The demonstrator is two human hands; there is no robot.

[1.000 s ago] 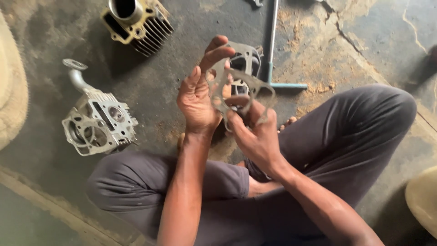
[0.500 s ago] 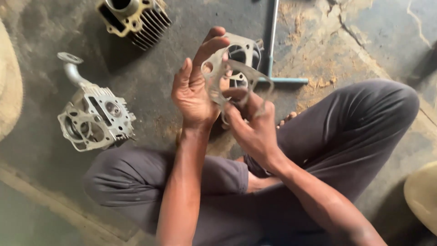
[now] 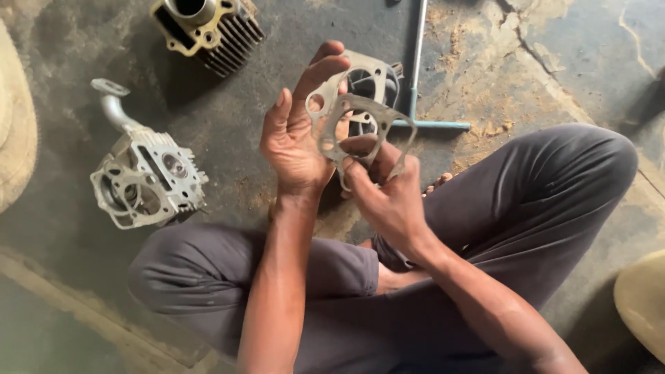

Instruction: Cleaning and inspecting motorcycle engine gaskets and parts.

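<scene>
Gasket [image 3: 360,128], thin and grey, sat raised above the floor [image 3: 291,41], pinched between both hands: left hand [image 3: 298,135] upright, fingers spread behind it; right hand [image 3: 388,190] clamped on its near edge.

Gasket [image 3: 360,121] between both hands, cylinder head [image 3: 145,181] on floor left, finned cylinder [image 3: 208,28] beyond, T-wrench [image 3: 419,76] behind

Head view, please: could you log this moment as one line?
left hand: holds gasket | right hand: pinches gasket | floor: cylinder head, finned cylinder
</scene>
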